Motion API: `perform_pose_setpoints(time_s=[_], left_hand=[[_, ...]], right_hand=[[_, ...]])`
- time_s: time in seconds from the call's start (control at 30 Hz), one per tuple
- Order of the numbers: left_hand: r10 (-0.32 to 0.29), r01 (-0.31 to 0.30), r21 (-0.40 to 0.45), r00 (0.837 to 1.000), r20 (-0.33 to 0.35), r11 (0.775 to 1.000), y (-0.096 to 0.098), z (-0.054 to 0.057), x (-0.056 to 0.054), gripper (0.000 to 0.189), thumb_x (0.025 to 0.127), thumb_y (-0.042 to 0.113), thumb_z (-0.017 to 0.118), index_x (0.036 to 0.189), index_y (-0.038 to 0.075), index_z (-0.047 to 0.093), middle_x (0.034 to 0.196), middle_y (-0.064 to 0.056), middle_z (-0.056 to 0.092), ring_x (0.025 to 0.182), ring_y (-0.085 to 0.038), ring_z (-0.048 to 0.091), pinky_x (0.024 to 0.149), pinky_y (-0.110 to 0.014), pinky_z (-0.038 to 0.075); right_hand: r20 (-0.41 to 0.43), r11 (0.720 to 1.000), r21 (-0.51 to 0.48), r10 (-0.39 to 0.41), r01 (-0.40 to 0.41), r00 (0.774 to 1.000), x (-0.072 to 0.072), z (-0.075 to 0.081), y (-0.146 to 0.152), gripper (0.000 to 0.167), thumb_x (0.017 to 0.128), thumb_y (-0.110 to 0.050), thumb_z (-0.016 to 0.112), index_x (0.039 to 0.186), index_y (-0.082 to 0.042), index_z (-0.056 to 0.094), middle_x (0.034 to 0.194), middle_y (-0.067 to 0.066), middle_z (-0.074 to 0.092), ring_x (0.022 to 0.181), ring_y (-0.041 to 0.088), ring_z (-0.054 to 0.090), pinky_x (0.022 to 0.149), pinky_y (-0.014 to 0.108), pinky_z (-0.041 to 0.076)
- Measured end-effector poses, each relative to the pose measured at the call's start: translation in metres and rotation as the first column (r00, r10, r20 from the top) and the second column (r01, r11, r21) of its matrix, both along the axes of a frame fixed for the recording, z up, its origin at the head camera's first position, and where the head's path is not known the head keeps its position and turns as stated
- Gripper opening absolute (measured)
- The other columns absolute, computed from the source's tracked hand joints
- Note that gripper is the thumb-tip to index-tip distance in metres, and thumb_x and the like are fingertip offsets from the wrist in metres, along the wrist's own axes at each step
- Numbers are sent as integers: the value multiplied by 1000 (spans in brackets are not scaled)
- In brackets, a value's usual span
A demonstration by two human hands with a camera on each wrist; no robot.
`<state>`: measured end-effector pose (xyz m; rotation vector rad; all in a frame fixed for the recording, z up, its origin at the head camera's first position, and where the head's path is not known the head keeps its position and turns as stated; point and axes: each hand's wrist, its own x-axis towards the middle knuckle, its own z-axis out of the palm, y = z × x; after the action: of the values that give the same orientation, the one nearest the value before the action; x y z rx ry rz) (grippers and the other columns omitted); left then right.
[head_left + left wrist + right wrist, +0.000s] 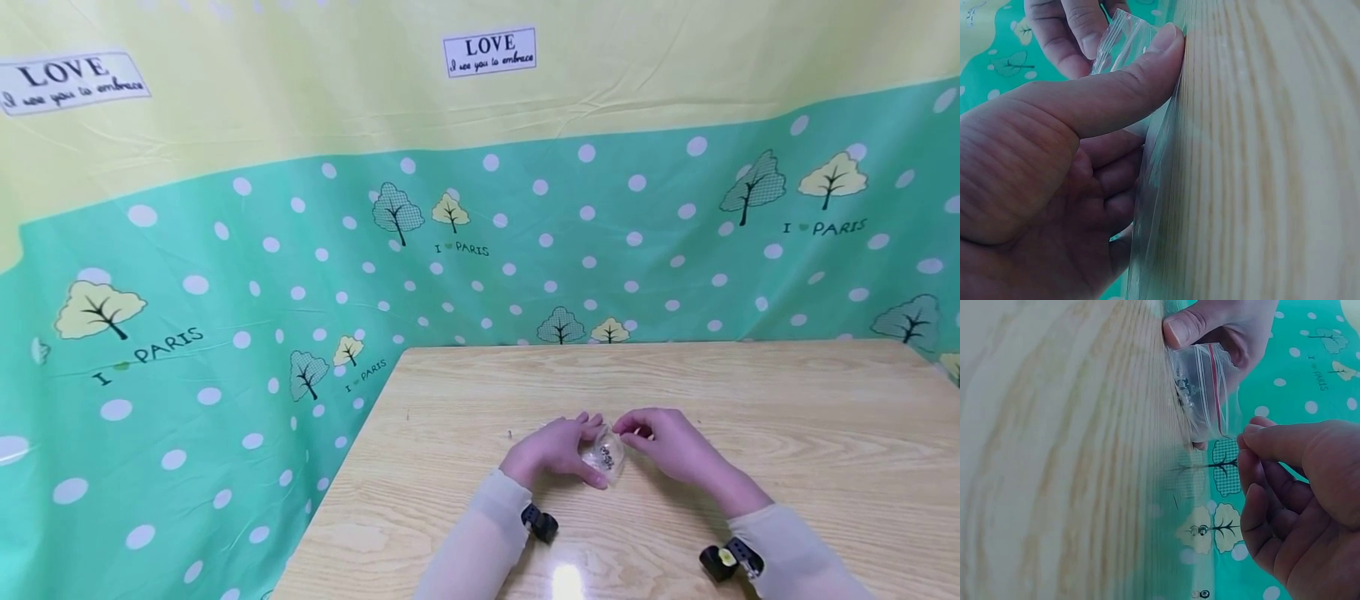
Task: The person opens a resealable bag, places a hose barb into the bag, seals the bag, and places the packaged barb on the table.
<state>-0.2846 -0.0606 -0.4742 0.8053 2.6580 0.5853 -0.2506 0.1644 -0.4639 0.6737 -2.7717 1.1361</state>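
Note:
A small clear zip-lock bag [613, 450] with a red line along its seal lies on the table between the hands. Small metal parts [1185, 386] show through its plastic; their exact kind is hard to make out. My left hand [558, 447] holds the bag from the left, the thumb [1163, 40] on its near side and the fingers on its far side. From the right, my right hand [671, 443] pinches the bag's mouth edge between thumb and forefinger, its other fingers curled. In the right wrist view, the right hand [1307, 494] is at the bag's corner beyond the red line.
Small shiny ring-like metal pieces [1203, 530] rest on the wooden table [750, 392] away from the bag. A green and yellow printed curtain [465, 308] hangs behind the table and along its left side. Each wrist wears a black camera [542, 523].

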Motion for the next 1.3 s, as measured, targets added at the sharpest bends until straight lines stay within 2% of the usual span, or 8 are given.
perform_pose_setpoints(time_s=[0.27, 0.57, 0.77, 1.3], left_hand=[[-13, 13, -7, 1000, -4, 1000, 0, -1, -1, 96, 80, 43, 95, 161, 21, 50, 170, 11, 35, 160, -13, 25, 130, -37, 25], [-10, 9, -42, 1000, -25, 999, -1, -1, -1, 97, 80, 46, 94, 162, 23, 48, 171, 12, 34, 160, -15, 27, 129, -36, 27], [-16, 15, -54, 999, -27, 998, 0, 0, -1, 98, 81, 46, 94, 163, 23, 46, 172, 11, 32, 160, -17, 28, 129, -36, 27], [-9, 9, -21, 1000, 1, 1000, 1, 2, 0, 98, 80, 40, 95, 163, 21, 47, 172, 10, 33, 160, -15, 25, 130, -35, 24]], right_hand=[[-16, 1000, 3, 5, -5, 1000, -1, -1, 3, 12, 98, -4, 75, 108, -7, 80, 100, -2, 76, 90, 14, 67, 79, 36, 59], [35, 998, 3, -67, 67, 997, -8, -1, 19, 14, 100, -8, 73, 112, -8, 80, 106, 1, 76, 92, 16, 66, 81, 40, 57], [36, 995, 10, -98, 98, 995, -13, -1, 33, 14, 101, -9, 72, 113, -6, 79, 106, 4, 77, 92, 17, 66, 81, 41, 56], [40, 985, 24, -174, 173, 984, -20, -2, 62, 16, 103, -12, 70, 114, -4, 78, 110, 11, 77, 95, 24, 68, 82, 42, 56]])
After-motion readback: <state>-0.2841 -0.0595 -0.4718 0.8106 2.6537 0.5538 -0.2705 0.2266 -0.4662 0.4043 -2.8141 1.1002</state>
